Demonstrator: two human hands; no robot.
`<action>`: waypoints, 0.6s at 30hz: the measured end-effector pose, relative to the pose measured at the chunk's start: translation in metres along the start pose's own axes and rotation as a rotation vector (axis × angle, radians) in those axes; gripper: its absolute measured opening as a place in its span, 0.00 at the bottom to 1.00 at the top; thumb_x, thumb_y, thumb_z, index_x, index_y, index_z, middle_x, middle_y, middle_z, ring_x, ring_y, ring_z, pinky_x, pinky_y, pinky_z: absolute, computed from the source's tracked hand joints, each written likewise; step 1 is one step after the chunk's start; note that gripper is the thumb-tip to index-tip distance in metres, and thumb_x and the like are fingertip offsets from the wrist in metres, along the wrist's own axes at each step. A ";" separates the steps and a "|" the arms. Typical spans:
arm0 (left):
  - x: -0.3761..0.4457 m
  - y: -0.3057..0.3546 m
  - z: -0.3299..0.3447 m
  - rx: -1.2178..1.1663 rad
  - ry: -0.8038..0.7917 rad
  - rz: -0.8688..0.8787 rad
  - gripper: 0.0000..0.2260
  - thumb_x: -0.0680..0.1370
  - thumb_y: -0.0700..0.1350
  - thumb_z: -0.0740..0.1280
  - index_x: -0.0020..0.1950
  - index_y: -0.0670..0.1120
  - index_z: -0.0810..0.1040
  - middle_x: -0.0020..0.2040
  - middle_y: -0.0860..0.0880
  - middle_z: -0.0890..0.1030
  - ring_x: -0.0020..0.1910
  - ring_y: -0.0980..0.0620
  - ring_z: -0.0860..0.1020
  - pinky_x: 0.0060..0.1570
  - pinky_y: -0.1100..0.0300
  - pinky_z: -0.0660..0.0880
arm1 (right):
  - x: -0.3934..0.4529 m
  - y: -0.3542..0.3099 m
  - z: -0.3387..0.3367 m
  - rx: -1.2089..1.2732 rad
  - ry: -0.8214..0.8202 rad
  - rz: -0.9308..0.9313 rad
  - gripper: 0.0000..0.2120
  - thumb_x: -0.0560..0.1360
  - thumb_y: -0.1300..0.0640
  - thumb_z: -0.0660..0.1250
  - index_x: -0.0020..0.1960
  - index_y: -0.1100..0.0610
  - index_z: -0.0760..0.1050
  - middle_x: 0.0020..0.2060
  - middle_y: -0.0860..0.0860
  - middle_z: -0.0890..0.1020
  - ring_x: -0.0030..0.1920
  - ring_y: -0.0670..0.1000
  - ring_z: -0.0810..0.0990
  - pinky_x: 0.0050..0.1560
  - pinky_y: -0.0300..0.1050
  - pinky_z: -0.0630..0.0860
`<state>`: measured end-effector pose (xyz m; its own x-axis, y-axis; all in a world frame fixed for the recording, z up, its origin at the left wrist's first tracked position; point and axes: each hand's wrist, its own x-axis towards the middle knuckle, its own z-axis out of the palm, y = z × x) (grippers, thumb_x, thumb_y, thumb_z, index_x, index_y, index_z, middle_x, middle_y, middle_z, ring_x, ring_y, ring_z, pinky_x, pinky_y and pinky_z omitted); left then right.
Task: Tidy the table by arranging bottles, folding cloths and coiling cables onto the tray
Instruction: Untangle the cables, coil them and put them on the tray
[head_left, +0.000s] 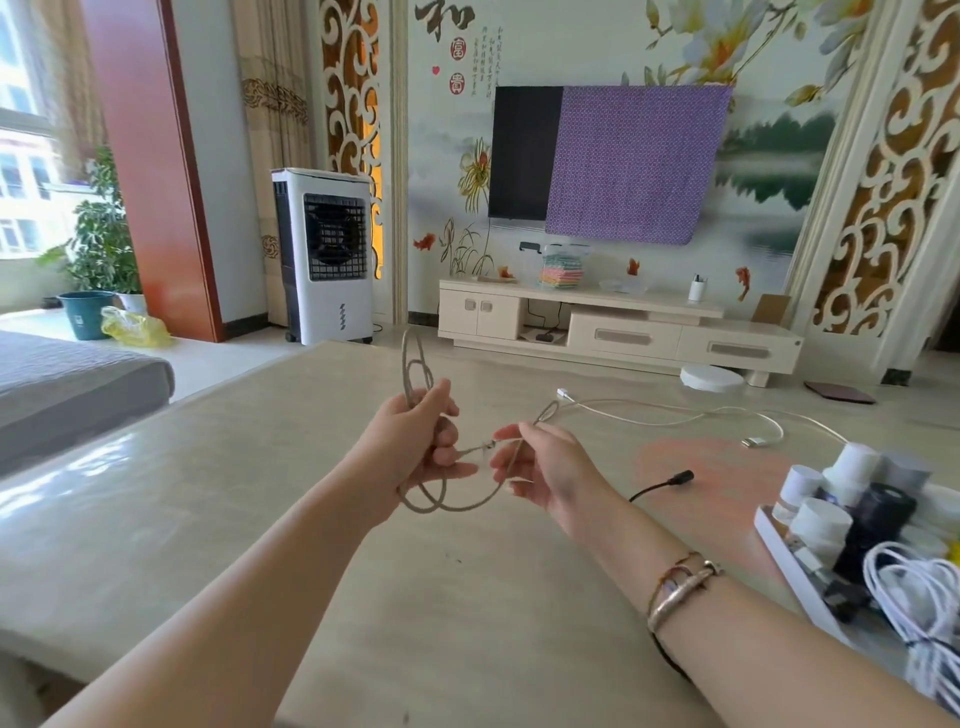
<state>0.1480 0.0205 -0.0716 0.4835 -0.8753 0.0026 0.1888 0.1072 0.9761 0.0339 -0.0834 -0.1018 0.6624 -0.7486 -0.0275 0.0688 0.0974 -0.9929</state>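
Observation:
A beige braided cable (415, 374) is looped in the air above the table. My left hand (421, 441) grips its coils, with loops sticking up above the fist and hanging below it. My right hand (540, 462) pinches the cable's loose end close to the left hand. A white cable (675, 418) lies stretched on the table behind my hands. A black cable end (670, 480) lies to the right. The white tray (795, 566) at the right edge holds several white-capped bottles (826, 519), a dark bottle (878, 519) and a coiled white cable (914, 597).
The beige table (260, 493) fills the foreground, with a pink cloth (727, 467) flat on it near the tray. A grey sofa (62, 384) is at the left. A TV cabinet (613, 322) and an air cooler (324, 254) stand far behind.

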 end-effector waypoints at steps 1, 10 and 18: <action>0.001 -0.003 -0.001 0.092 0.071 0.018 0.12 0.81 0.51 0.61 0.45 0.43 0.70 0.27 0.51 0.66 0.20 0.57 0.65 0.33 0.56 0.81 | -0.004 -0.001 -0.002 -0.067 -0.012 -0.017 0.16 0.84 0.57 0.50 0.47 0.60 0.74 0.29 0.53 0.80 0.30 0.51 0.78 0.29 0.40 0.68; -0.004 -0.029 0.011 0.455 -0.116 -0.063 0.20 0.72 0.61 0.70 0.47 0.44 0.78 0.39 0.47 0.64 0.27 0.56 0.64 0.34 0.63 0.74 | -0.019 0.001 -0.009 -0.809 0.013 -0.177 0.19 0.82 0.54 0.53 0.37 0.49 0.75 0.35 0.46 0.74 0.35 0.44 0.71 0.37 0.34 0.60; -0.008 -0.033 0.009 0.530 -0.218 -0.116 0.12 0.71 0.49 0.76 0.48 0.44 0.80 0.32 0.51 0.70 0.27 0.57 0.69 0.32 0.64 0.70 | -0.027 -0.011 -0.022 -0.376 0.001 -0.011 0.08 0.76 0.68 0.56 0.50 0.58 0.66 0.36 0.54 0.83 0.34 0.49 0.75 0.30 0.39 0.61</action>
<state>0.1298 0.0196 -0.1023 0.2880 -0.9500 -0.1205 -0.2505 -0.1961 0.9480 -0.0010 -0.0791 -0.0926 0.6627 -0.7487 -0.0162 -0.2027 -0.1585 -0.9663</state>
